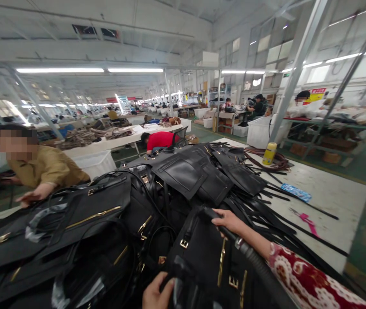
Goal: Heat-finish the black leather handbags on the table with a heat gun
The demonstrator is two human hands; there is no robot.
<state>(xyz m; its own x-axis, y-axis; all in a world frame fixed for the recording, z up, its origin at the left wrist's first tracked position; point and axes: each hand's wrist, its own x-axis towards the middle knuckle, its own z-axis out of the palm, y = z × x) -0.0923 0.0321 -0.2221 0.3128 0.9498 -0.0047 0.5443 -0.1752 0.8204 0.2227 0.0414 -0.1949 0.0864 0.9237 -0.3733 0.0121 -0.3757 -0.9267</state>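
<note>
A black leather bag (202, 244) with gold zips and buckles lies in front of me on a heap of similar bags. My left hand (158, 294) is closed at its near edge, by a handle that seems partly wrapped in clear plastic; the fingertips are partly hidden. My right hand (231, 223) grips the black nozzle end of a ribbed hose (260, 259), just over the bag. A metal clamp joins nozzle and hose. The hose runs back under my right forearm, in a red and white patterned sleeve.
Black leather panels and straps (189, 169) are piled beyond the bag. On the white table (337, 193) at right lie a yellow bottle (269, 153), a blue patterned packet (295, 192) and pink-handled snips (308, 223). A co-worker in a tan shirt (50, 165) reaches toward the heap at left.
</note>
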